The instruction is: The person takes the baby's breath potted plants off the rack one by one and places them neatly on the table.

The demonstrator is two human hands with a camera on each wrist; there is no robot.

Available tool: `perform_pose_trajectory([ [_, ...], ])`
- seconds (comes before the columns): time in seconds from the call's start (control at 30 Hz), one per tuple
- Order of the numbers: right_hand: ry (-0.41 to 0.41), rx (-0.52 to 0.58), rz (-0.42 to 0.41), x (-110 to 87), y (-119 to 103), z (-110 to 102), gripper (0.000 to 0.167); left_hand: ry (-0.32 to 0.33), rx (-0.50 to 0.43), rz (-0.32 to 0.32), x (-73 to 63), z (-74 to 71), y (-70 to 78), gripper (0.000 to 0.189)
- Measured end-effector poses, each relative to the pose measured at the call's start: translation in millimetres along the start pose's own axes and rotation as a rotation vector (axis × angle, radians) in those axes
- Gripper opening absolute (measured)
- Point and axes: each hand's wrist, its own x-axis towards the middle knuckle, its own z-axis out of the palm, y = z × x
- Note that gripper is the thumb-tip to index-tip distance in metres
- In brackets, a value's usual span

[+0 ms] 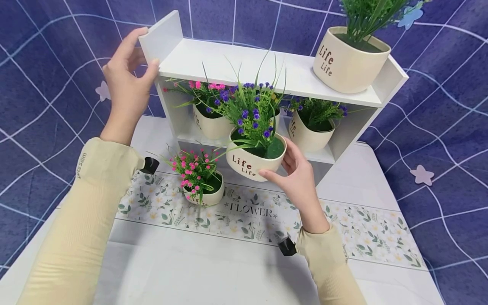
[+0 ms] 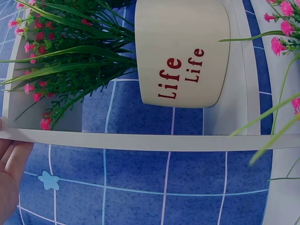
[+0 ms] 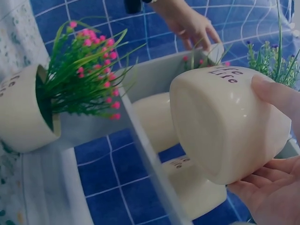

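Observation:
My right hand [image 1: 301, 180] holds a cream flowerpot [image 1: 255, 163] marked "Life Life", thumb on its front and fingers at its side. Green grass and small purple flowers fill it. In the right wrist view the held pot [image 3: 225, 122] shows its underside, tilted, in front of the shelf. With my left hand [image 1: 127, 80] I grip the upper left side panel of a white shelf [image 1: 213, 57], fingers at its outer edge and thumb by the corner. A pink-flowered pot [image 1: 207, 195] stands on the table just in front of the shelf, below the held pot.
On the top board, at the right, stands a large potted plant [image 1: 350, 63]. Inside the shelf sit a pink-flowered pot [image 1: 213, 120], a purple-flowered pot [image 1: 310, 131] and another partly hidden behind the held plant. A floral strip [image 1: 248, 216] printed "FLOWER" crosses the table.

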Motion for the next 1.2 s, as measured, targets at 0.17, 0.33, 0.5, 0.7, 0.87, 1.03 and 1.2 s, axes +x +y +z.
perform_pose_trajectory([
  [0.17, 0.004, 0.009, -0.008, -1.8, 11, -1, 0.084, 0.004, 0.002, 0.002, 0.1, -0.2, -0.2, 0.049],
  [0.33, -0.007, 0.018, -0.017, -3.1, 23, -2, 0.085, 0.001, 0.001, 0.002, -0.1, 0.0, 0.2, 0.049],
  [0.5, -0.046, 0.017, -0.005, -3.9, 35, -3, 0.086, -0.001, -0.004, -0.005, 0.0, -0.2, 0.9, 0.049],
  [0.7, -0.094, 0.023, -0.005, -4.2, 53, -2, 0.088, -0.001, -0.003, -0.01, -0.2, -0.2, 1.1, 0.049],
  [0.87, -0.11, 0.029, -0.002, -5.6, 66, 0, 0.09, -0.005, 0.005, -0.006, -0.5, 0.0, 1.6, 0.049],
  [1.03, -0.12, 0.043, -0.006, -6.2, 78, 2, 0.091, -0.008, 0.014, -0.003, -1.0, -0.1, 1.7, 0.049],
  [1.2, -0.154, 0.06, 0.009, -6.6, 89, 3, 0.093, -0.001, 0.011, -0.003, -0.6, -0.4, 1.3, 0.048],
])
